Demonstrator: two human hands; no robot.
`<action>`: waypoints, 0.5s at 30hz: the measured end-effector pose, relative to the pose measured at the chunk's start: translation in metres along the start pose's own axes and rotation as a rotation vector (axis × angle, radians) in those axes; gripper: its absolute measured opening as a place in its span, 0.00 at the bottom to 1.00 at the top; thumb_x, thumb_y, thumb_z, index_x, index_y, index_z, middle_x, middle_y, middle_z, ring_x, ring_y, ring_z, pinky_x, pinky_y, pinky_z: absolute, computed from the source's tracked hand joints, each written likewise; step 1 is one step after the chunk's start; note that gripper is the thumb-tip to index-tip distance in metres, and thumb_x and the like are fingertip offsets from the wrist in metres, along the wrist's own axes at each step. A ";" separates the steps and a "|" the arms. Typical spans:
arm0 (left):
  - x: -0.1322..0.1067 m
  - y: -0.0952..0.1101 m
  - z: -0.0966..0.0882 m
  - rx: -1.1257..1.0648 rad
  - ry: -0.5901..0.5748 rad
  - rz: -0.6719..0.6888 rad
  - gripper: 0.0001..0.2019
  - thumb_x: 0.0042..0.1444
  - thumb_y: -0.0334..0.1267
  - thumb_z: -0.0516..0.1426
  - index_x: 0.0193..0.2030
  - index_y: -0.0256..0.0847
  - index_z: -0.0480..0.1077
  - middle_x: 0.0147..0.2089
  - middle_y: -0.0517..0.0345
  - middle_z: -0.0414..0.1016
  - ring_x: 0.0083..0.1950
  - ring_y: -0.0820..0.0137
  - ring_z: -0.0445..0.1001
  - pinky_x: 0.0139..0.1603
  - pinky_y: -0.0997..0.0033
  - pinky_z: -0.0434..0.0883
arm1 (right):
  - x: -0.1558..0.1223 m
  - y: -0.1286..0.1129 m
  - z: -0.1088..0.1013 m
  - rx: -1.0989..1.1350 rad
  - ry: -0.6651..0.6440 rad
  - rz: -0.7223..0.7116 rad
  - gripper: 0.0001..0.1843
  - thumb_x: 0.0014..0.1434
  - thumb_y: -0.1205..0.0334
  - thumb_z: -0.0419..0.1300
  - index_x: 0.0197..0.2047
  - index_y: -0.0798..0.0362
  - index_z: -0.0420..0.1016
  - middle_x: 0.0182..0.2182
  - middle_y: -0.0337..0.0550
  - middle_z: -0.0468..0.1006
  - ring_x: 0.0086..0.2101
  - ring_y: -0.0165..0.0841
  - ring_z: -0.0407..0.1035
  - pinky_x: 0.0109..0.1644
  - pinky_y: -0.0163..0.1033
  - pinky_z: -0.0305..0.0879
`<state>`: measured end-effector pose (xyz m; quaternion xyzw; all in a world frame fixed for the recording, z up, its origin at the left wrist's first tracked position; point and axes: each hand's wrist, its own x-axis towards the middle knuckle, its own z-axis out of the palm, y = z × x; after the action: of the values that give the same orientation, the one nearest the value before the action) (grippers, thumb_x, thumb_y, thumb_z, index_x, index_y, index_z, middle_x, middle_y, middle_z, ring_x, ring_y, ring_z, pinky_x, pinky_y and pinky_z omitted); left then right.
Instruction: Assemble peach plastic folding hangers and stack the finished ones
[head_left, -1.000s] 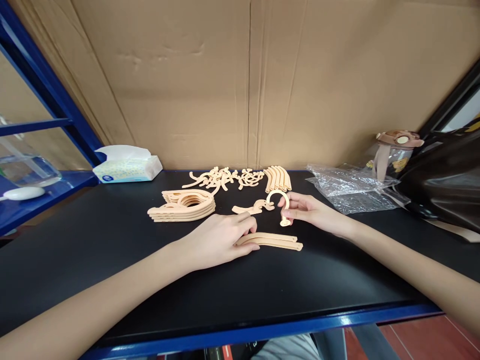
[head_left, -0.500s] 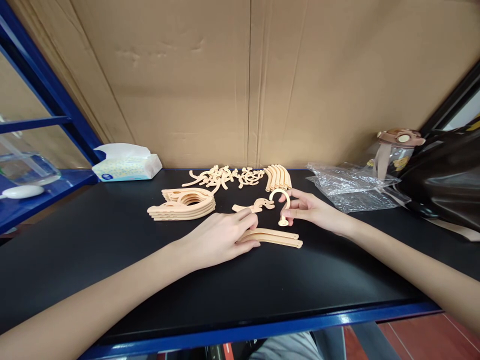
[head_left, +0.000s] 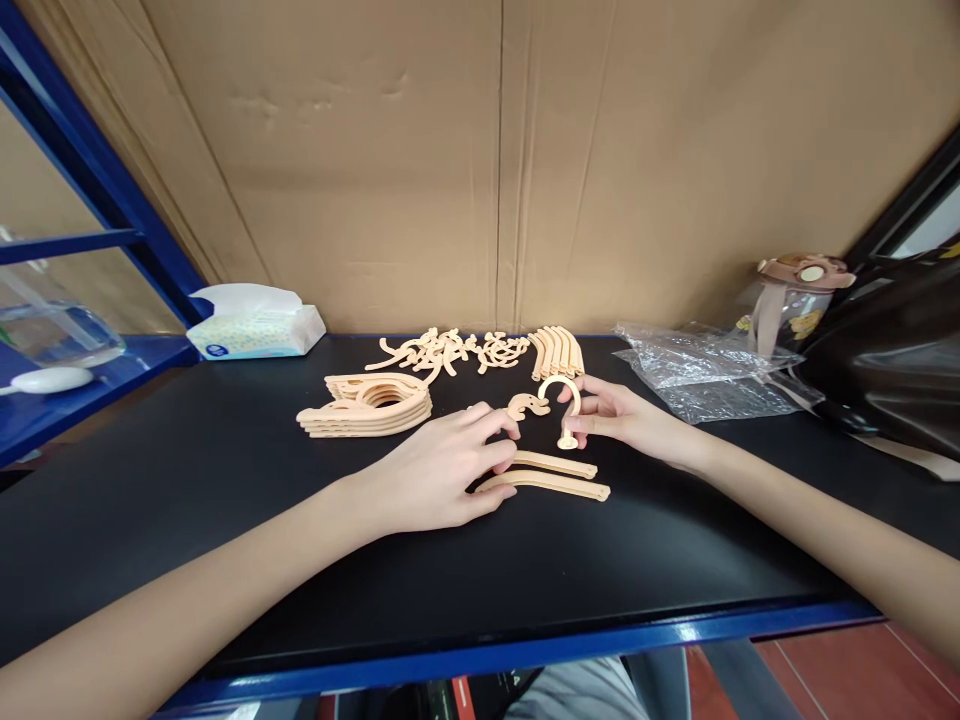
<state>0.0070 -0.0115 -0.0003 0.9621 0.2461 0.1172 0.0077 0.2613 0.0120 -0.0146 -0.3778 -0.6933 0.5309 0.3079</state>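
Note:
My left hand (head_left: 450, 465) is low over the table, its thumb and index finger on either side of the near beige hanger arm (head_left: 566, 486). A second hanger arm (head_left: 559, 462) lies just behind it, a narrow gap between the two. My right hand (head_left: 611, 412) pinches a beige hanger hook (head_left: 574, 400) upright by its stem, round base down. Left of the hook rests a curved hanger piece (head_left: 527, 405), partly covered by my left fingers. A stack of hanger pieces (head_left: 367, 415) sits behind my left wrist.
Along the back lie a heap of small hooks (head_left: 442, 352) and a row of hanger arms (head_left: 556, 352). A tissue pack (head_left: 255, 325) stands at back left. Clear plastic bags (head_left: 712, 375), a bottle (head_left: 799, 300) and a dark bag (head_left: 892, 350) occupy the right side.
The two hanger arms at my left hand have come apart, the near one shifting toward me. My left fingers have spread slightly. My right hand holds the hook almost unmoved.

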 end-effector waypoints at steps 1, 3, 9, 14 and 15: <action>0.000 0.000 0.000 -0.013 0.006 0.001 0.08 0.60 0.39 0.53 0.31 0.39 0.64 0.51 0.54 0.67 0.49 0.65 0.65 0.48 0.64 0.66 | 0.000 0.000 0.000 0.001 0.000 0.003 0.15 0.55 0.58 0.61 0.43 0.52 0.62 0.28 0.35 0.73 0.29 0.28 0.68 0.39 0.39 0.63; 0.000 -0.001 -0.001 -0.036 0.020 0.006 0.08 0.59 0.38 0.53 0.31 0.39 0.65 0.52 0.53 0.67 0.51 0.65 0.65 0.50 0.64 0.65 | 0.000 0.000 0.000 0.003 -0.004 0.011 0.15 0.54 0.58 0.62 0.42 0.52 0.62 0.28 0.35 0.73 0.28 0.28 0.68 0.39 0.39 0.63; 0.002 -0.001 -0.001 -0.067 0.038 0.008 0.07 0.58 0.37 0.55 0.29 0.39 0.66 0.51 0.52 0.68 0.51 0.64 0.65 0.52 0.63 0.65 | 0.001 0.001 -0.001 -0.003 -0.009 0.026 0.16 0.54 0.56 0.61 0.43 0.52 0.62 0.28 0.35 0.72 0.28 0.28 0.67 0.39 0.40 0.64; 0.002 -0.001 -0.001 -0.066 0.041 -0.003 0.08 0.59 0.37 0.54 0.29 0.39 0.65 0.51 0.52 0.68 0.51 0.65 0.66 0.52 0.63 0.65 | 0.001 0.001 -0.001 -0.009 -0.011 0.029 0.16 0.55 0.57 0.61 0.43 0.53 0.62 0.28 0.35 0.72 0.28 0.28 0.67 0.40 0.39 0.63; 0.002 -0.001 -0.001 -0.065 0.039 -0.002 0.08 0.59 0.37 0.54 0.29 0.39 0.65 0.51 0.52 0.68 0.51 0.65 0.66 0.52 0.63 0.65 | 0.001 0.001 -0.001 -0.006 -0.011 0.025 0.16 0.55 0.57 0.61 0.43 0.52 0.62 0.28 0.35 0.72 0.28 0.28 0.67 0.40 0.39 0.63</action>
<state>0.0081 -0.0101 0.0008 0.9586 0.2433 0.1437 0.0342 0.2619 0.0133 -0.0148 -0.3846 -0.6918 0.5345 0.2963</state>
